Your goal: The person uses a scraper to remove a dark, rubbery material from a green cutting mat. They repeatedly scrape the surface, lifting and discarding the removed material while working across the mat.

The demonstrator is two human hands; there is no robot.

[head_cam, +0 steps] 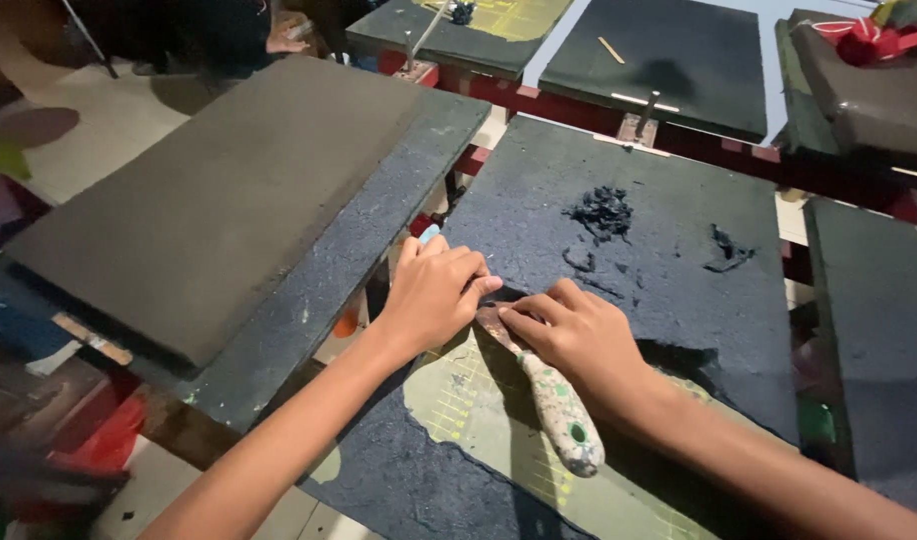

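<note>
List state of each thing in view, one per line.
Left hand: pressed flat on the board, fingers at the scraper blade.
Right hand: gripping the paint-speckled scraper with pale handle, blade down at the coating edge.
Dark crusted flat board: partly scraped, yellow-green gridded surface exposed near the hands.
Black scraped-off clump: loose, lying on the board.
Grey flat slab: resting on the neighbouring board, untouched.

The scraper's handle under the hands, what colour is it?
The scraper's handle is off-white, speckled with green paint spots, shown best in the head view.
</note>
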